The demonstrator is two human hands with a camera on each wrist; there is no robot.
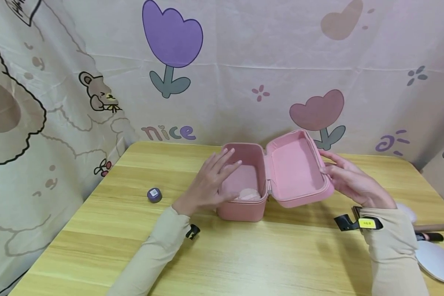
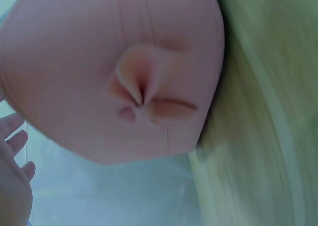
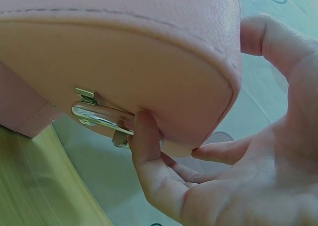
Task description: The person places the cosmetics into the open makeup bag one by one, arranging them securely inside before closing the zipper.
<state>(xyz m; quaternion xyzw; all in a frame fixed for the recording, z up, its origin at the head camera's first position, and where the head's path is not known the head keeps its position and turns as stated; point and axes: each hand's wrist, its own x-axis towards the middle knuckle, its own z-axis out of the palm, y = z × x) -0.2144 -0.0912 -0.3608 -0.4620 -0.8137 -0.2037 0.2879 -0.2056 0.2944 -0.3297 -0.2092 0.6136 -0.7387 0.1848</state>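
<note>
A pink cosmetic case (image 1: 240, 211) stands on the table, its lid (image 1: 297, 168) swung out to the right. My right hand (image 1: 349, 181) grips the lid's outer edge. In the right wrist view, fingers (image 3: 145, 141) of that hand curl around the lid beside a shiny metal handle (image 3: 99, 115), with the thumb at another side. Over the case's left rim, my left hand (image 1: 211, 181) is spread and holds nothing; whether it touches the rim I cannot tell. A pale item (image 1: 248, 194) lies inside, partly hidden. A bow (image 2: 144, 82) decorates the case's outside in the left wrist view.
A small dark purple round container (image 1: 154, 195) sits on the wooden table (image 1: 107, 230) to the left. At the right edge lie a white round plate-like thing (image 1: 438, 261), a brown stick-shaped item (image 1: 433, 227) and a black one (image 1: 434, 237). A printed cloth (image 1: 229, 102) hangs behind.
</note>
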